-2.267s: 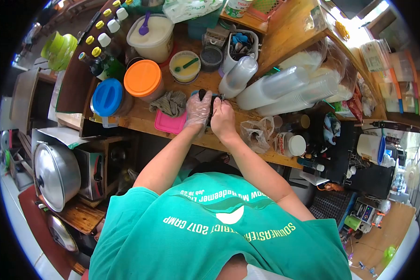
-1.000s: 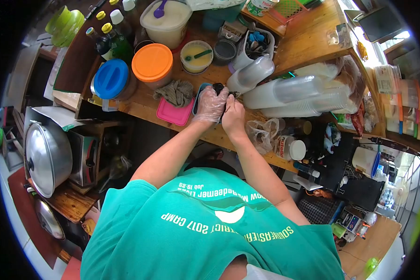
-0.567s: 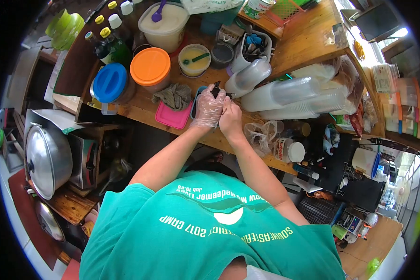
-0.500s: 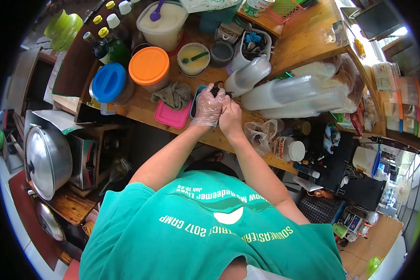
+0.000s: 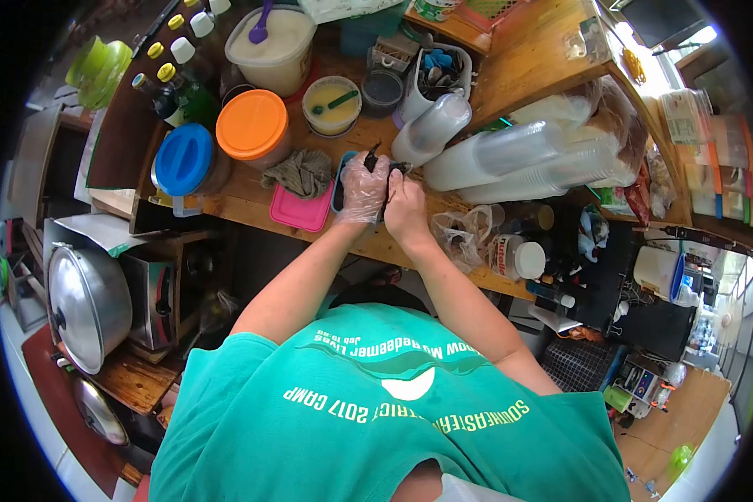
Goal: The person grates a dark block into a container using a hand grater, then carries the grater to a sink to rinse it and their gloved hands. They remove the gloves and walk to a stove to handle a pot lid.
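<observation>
My left hand [image 5: 365, 191], in a clear plastic glove, is closed around a dark, thin, ragged-looking piece [image 5: 373, 156] whose tip sticks up above the fingers. I cannot make out what kind of thing it is. Close beside it, my bare right hand [image 5: 406, 211] has its fingers pinched on dark material near the same piece. Under the gloved hand shows part of a blue-rimmed container [image 5: 337, 197], mostly hidden. To its left lie a pink lid [image 5: 299, 214] and a crumpled grey cloth [image 5: 299, 174], the cloth overlapping the lid.
Behind stand an orange-lidded tub [image 5: 252, 124], a blue-lidded pitcher [image 5: 184, 159], a yellow-filled tub [image 5: 331, 107] with a green spoon, and bottles [image 5: 191, 88]. Stacked plastic cups [image 5: 502, 157] lie right. A plastic bag [image 5: 460, 234] and a jar [image 5: 517, 258] sit near the front edge.
The whole view has shifted slightly. More of the dark piece now sticks up above my gloved left fingers. My right hand stays close beside it, its fingers bent.
</observation>
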Action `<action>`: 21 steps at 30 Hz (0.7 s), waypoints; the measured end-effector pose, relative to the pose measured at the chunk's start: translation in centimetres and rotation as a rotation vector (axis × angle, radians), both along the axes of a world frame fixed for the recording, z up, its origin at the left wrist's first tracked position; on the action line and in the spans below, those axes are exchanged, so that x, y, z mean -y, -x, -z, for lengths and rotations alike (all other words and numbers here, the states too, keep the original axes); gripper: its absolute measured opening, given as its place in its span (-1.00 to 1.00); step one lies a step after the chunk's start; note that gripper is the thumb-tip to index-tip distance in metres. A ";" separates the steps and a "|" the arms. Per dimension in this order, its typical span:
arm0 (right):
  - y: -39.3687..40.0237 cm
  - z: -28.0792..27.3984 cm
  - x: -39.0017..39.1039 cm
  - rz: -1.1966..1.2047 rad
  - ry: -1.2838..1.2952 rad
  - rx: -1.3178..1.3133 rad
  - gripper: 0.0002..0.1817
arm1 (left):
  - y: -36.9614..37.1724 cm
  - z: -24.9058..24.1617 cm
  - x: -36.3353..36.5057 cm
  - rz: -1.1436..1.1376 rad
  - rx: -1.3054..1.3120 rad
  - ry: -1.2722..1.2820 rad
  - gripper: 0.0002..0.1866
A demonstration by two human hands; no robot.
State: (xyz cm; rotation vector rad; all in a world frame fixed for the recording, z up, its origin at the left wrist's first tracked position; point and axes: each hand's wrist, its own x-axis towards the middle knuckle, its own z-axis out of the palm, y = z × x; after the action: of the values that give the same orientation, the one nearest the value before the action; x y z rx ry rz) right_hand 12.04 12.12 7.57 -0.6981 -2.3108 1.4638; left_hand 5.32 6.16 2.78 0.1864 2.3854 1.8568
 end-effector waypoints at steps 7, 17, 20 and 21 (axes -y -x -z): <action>-0.2 -1.4 -0.2 -0.040 -0.016 0.180 -0.49 | 0.8 1.3 -0.1 -0.005 -0.045 0.160 -0.65; -0.3 -0.2 -0.1 -0.012 0.014 0.109 -0.42 | 1.2 4.5 0.3 0.038 0.063 0.254 -0.56; -0.1 -1.0 0.0 -0.025 0.035 0.167 -0.49 | 0.9 3.5 -0.1 -0.031 -0.027 0.306 -0.57; 0.1 -1.2 0.0 -0.020 0.037 0.167 -0.49 | 0.7 2.1 0.0 -0.030 -0.003 0.202 -0.58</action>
State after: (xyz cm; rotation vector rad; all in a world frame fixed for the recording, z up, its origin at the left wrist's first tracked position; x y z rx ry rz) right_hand 11.95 12.12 8.74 -0.8398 -2.4258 1.5125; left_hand 4.58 6.13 0.70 0.1363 2.5700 1.6133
